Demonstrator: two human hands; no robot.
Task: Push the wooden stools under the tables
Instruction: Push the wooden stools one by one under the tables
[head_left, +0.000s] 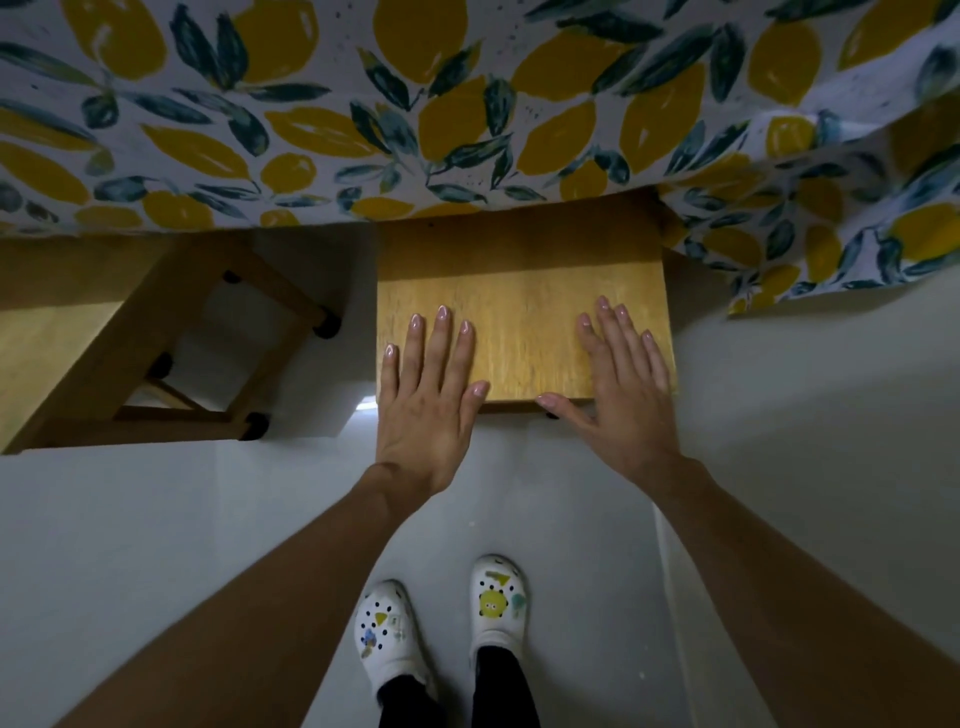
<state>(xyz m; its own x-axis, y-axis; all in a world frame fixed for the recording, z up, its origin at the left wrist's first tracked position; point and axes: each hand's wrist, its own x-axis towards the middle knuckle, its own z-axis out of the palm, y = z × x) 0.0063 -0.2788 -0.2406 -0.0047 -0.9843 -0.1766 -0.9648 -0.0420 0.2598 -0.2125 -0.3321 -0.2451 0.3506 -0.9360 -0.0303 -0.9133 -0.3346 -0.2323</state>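
Presently both hands flat, fingers spread, nothing gripped: left hand (428, 400) and right hand (621, 384) pressing stool (522, 312) seat, half under tablecloth (467, 119) at 12 o'clock. Risk: uneven pressure skewing stool, snagging cloth.

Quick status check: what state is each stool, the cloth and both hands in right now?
Stool under hands: upright, far part under the tablecloth.
Second stool: seemingly tipped, legs showing.
Tablecloth: draped over the edge.
Left hand: flat, open, on the seat.
Right hand: flat, open, on the seat.
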